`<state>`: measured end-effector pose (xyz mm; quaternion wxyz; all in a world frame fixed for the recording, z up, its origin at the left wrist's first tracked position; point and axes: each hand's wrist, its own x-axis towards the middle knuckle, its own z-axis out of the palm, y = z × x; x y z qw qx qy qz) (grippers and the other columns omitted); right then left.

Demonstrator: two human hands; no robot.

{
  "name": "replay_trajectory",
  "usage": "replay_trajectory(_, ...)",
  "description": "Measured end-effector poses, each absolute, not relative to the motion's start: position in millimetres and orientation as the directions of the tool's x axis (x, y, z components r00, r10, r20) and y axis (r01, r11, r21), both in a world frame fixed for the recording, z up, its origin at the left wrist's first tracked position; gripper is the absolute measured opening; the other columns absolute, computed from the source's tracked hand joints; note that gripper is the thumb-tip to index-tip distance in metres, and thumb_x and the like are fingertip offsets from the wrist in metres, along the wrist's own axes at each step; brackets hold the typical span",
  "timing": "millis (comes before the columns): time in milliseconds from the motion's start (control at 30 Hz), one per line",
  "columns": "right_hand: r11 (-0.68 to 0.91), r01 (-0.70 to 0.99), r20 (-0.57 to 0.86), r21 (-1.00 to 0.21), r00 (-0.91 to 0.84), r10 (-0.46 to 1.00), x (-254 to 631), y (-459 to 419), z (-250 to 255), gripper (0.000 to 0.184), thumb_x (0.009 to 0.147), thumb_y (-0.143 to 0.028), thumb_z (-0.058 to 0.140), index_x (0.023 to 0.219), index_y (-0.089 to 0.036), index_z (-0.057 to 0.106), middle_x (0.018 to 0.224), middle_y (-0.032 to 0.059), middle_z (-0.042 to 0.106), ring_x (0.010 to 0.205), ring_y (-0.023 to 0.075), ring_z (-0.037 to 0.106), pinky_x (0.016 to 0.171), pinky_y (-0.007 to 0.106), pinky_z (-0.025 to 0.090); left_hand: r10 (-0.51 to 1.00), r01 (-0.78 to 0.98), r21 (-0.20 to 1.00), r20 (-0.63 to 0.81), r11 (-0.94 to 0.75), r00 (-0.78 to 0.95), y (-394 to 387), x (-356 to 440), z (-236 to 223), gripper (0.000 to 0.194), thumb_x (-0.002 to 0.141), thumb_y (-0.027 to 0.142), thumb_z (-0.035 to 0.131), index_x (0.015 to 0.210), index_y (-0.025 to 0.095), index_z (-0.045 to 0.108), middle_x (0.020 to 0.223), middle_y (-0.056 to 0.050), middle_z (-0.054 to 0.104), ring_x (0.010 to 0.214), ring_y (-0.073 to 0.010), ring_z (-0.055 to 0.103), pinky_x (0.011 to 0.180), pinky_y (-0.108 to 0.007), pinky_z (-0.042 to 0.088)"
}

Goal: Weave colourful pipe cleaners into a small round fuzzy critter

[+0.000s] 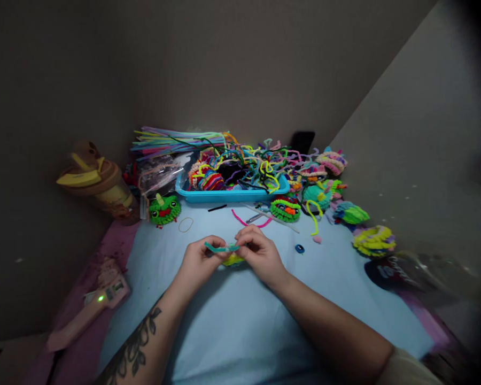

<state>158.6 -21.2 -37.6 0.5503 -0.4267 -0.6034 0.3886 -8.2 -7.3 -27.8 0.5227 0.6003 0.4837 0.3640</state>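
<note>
Both hands meet over the light blue cloth, near the middle of the view. My left hand pinches a teal pipe cleaner whose free end sticks out to the left. The fingers of my right hand close on the same pipe cleaner at its right end. Just beneath it, between the hands, shows a yellow-green fuzzy piece, partly hidden by the fingers. Whether that piece is joined to the pipe cleaner I cannot tell.
A blue tray heaped with pipe-cleaner scraps stands at the back. Green fuzzy figures flank it. A pink glue gun with a green light lies left, below a lidded cup. A clear cup lies right, near a blue eye.
</note>
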Motion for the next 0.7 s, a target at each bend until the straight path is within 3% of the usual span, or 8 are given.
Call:
replay_trajectory(167,0.354,0.082,0.356,-0.931,0.000,0.935,160,-25,-38,0.009,0.079,-0.027,0.064,0.072,-0.023,0.060,0.078,0.0017,0.050,0.082,0.0183,0.052,0.077,0.033,0.044,0.956,0.143,0.987,-0.104,0.067,0.273,-9,-6,-26,0.021,0.067,0.034,0.067,0.069,0.014,0.061,0.060,0.000,0.059,0.056,-0.0113,0.052,0.054,-0.021,0.041)
replay_trajectory(367,0.104,-0.186,0.114,-0.977,-0.043,0.993,158,-26,-45,0.022,0.083,-0.043,0.060,0.082,-0.023,0.050,0.084,0.0014,0.056,0.078,0.0159,0.054,0.071,0.029,0.044,0.961,0.050,0.995,-0.101,0.091,0.258,-8,-7,-26,0.023,0.069,0.036,0.068,0.069,0.014,0.060,0.061,0.002,0.057,0.056,-0.0089,0.049,0.054,-0.020,0.038)
replay_trajectory(533,0.142,-0.294,0.165,-0.945,-0.053,0.985,155,-24,-50,0.019,0.089,-0.042,0.052,0.086,-0.024,0.047,0.083,0.0001,0.055,0.076,0.0138,0.053,0.072,0.028,0.045,0.965,0.015,0.996,-0.093,0.092,0.246,-8,-9,-27,0.024,0.068,0.036,0.070,0.071,0.014,0.061,0.063,0.001,0.058,0.056,-0.0091,0.049,0.055,-0.020,0.039)
replay_trajectory(700,0.152,-0.264,0.167,-0.953,-0.035,0.985,155,-24,-48,0.025,0.090,-0.049,0.046,0.087,-0.024,0.046,0.083,0.0011,0.054,0.081,0.0159,0.055,0.076,0.031,0.047,0.968,0.007,0.994,-0.112,0.113,0.226,-7,-9,-28,0.026,0.067,0.037,0.070,0.071,0.014,0.060,0.062,0.000,0.057,0.056,-0.0097,0.050,0.054,-0.020,0.040)
